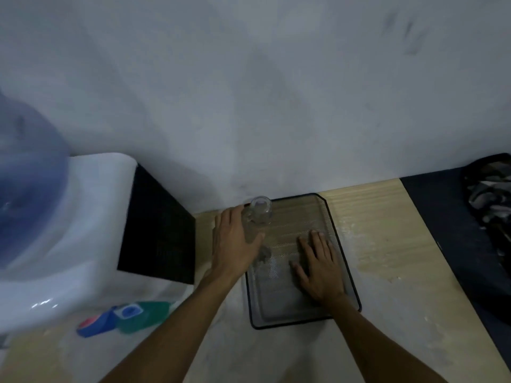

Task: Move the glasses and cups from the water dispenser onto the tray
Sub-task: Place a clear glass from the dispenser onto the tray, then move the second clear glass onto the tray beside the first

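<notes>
Two bare forearms reach in from nearest the viewer, and both hands are down on the dark mesh metal tray (336, 230) lying on the pale wooden tabletop (387, 230); the right hand (320, 268) lies flat inside the tray, fingers spread, pinching nothing, seemingly steadying it; the left hand (235, 241) is curved against the side of a clear glass mug with a handle (260, 212), fingers loosely extended rather than clenched, so whether it truly clasps the mug or is only touching it I cannot tell.

That mug stands upright just beyond the left fingertips, at the tray's far left corner; the step in hand looks like setting this glass down, so the first placement seems nearly made.

Next, I judge, the left hand must let go cleanly without tipping the mug, then go back leftward to the white water dispenser (91, 217) with its blue water bottle (25, 189) for another vessel.

Counted: one glass mug, one tray, two hands; no other cups show; one blue and green packet (124, 317) lies left of the left wrist.
</notes>
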The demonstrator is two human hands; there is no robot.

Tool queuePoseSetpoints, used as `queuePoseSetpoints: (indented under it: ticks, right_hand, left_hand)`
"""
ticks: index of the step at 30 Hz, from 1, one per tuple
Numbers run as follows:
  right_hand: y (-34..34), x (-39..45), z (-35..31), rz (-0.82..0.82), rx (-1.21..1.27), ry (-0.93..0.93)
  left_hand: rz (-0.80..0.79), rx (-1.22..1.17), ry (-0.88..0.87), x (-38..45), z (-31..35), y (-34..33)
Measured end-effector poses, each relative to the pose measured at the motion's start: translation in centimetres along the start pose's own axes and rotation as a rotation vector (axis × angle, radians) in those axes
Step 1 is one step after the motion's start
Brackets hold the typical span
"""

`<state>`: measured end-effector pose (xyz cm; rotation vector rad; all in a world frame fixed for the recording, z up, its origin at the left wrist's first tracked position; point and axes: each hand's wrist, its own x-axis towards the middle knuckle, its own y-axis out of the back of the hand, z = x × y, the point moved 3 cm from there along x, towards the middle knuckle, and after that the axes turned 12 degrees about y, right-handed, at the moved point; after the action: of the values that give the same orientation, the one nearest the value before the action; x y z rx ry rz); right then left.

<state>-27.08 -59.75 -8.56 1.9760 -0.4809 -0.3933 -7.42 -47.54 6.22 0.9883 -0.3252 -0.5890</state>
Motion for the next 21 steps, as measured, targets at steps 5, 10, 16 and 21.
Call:
queuePoseSetpoints:
  ticks: [5, 10, 16, 21]
  right_hand:
    - [1.5, -0.2, -1.8, 0.056, 0.133, -0.056]
    - [2.4, -2.3, -5.6, 0.156, 0.281, -0.070]
    - [2.1, -6.8, -11.6, 0.168, 0.389, 0.009]
    - [3.2, -8.8, -17.5, 0.177, 0.444, 0.090]
  left_hand:
    - [0.037, -0.007, 0.041, -6.4, -2.5, 3.2]
    - [0.065, -0.098, 0.123, -11.9, -5.8, 5.6]
    - [0.122, -0.143, 0.358, -17.6, -11.6, 7.0]
    - [0.041, -0.128, 0.407, -19.5, -15.6, 5.9]
